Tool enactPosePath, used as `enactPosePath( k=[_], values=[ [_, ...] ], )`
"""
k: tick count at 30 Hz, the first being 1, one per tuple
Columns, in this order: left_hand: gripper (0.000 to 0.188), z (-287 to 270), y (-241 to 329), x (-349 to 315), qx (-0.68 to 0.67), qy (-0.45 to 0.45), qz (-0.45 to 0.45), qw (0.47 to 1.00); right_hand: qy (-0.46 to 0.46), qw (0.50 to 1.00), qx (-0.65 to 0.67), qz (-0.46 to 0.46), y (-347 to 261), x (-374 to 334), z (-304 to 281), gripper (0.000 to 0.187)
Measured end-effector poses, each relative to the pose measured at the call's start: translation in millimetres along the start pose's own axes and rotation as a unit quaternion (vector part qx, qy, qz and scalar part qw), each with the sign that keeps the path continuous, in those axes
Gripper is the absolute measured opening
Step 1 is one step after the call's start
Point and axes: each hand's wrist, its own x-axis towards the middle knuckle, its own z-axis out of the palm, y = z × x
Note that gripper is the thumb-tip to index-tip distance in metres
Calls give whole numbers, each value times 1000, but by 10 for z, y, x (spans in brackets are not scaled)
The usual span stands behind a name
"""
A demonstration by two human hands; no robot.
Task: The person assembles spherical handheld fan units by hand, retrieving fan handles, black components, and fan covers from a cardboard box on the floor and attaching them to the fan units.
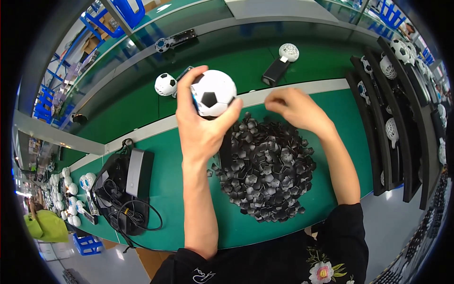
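Left hand (202,137) has ball (217,90) pinched at its sides, so could slip; right hand (300,111) blurred, can't tell its grip.

1. Ball (222,85), centre of the frame: hard-looking plastic, smooth, with a soft shine.
2. Pentagons (265,175) below it: matt black, a few glinting; plastic or rubber, I can't tell.
3. Mat (350,132) beneath: smooth green, faintly satiny.
4. Bag (106,191), lower left: limp black cloth.
5. Racks (370,132), far right: dull black, foam-like.
6. Shirt (265,265), bottom edge: soft black cloth.
7. Stool (130,12), upper left: shiny blue plastic.
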Motion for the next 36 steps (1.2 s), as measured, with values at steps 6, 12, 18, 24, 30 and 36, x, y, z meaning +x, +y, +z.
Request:
enactPosePath(
  k=[6, 12, 18, 24, 30, 36],
  values=[
    [60, -34, 29, -5, 12, 46, -16, 999, -131, 973, -168, 86, 356, 24, 87, 11],
    [49, -29, -58, -17, -64, 13, 1, 998, -140, 981, -127, 52, 337, 46, 90, 11],
    [30, -40, -75, -8, -292, -31, -131, 947, -16, 995, 93, -40, 36, 19, 20, 10],
    [27, 35, -20, -6, -291, -86, -190, 934, 197, 951, 106, -211, -422, -215, 239, 12],
    [23, 131, 79, -26, -179, -94, -105, 974, 276, 839, -68, -463, -346, -185, 325, 15],
    [19, 123, 155, -44, -161, -75, -98, 979, 263, 837, -99, -470, -377, -248, 305, 15]
  ],
)
